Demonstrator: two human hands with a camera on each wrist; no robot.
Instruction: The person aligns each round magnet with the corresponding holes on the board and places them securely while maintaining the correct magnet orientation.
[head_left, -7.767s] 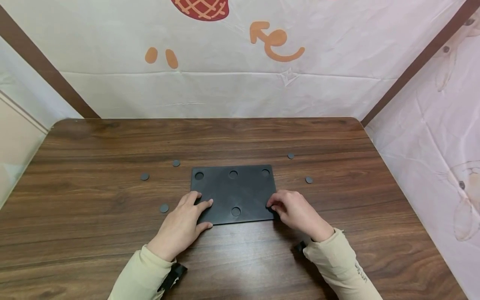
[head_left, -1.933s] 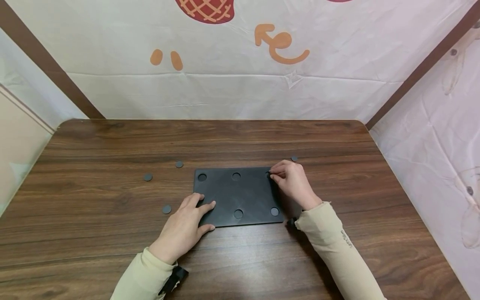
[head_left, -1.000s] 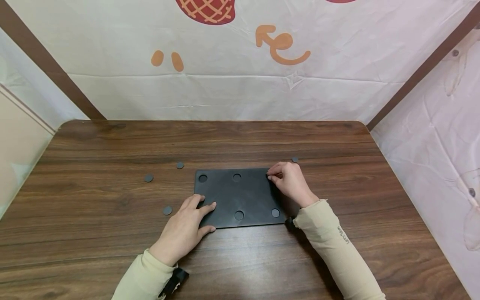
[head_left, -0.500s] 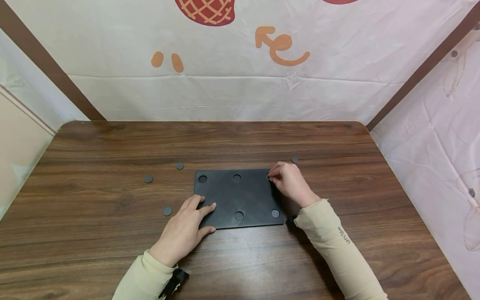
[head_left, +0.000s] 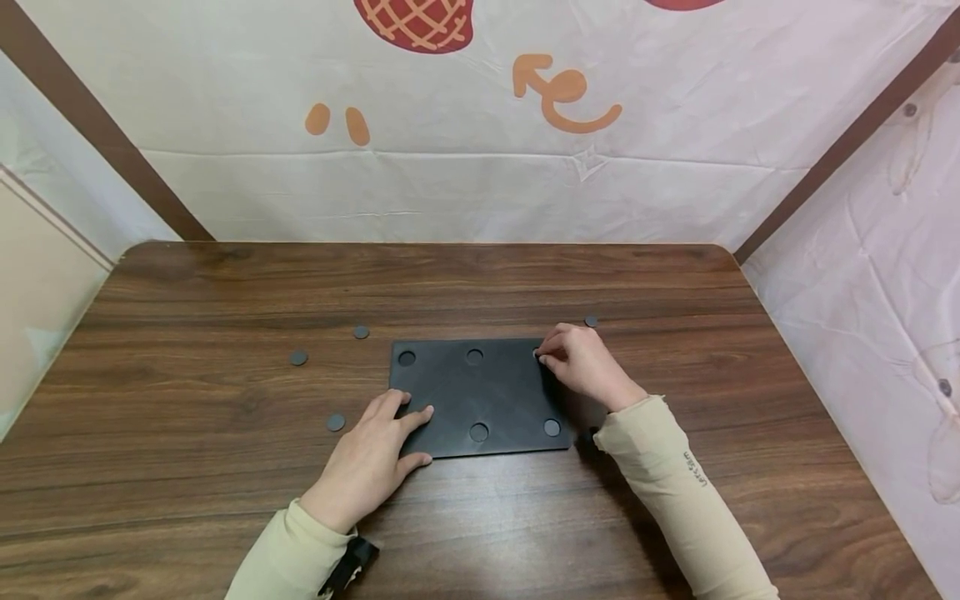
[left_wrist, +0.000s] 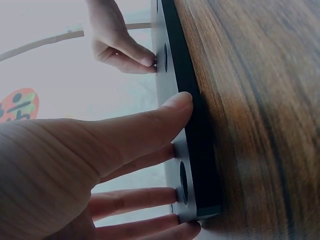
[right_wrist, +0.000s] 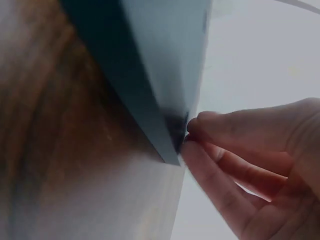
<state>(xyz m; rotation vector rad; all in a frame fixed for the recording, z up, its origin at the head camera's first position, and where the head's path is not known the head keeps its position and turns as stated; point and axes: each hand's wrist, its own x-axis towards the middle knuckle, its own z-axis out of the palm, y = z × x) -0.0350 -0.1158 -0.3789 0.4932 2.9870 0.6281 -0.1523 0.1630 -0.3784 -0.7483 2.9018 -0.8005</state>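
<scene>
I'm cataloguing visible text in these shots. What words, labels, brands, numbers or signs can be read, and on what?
"Let's…", apparently: lettering on the right sleeve; the rest is too small to read.
Red patch, left wrist view: dark marks, too blurred to tell whether text.
Black board and grey discs: none visible.

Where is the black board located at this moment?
In the head view, the black board lies on the wooden table, the left hand resting on its near left corner and the right hand at its far right corner.
</scene>
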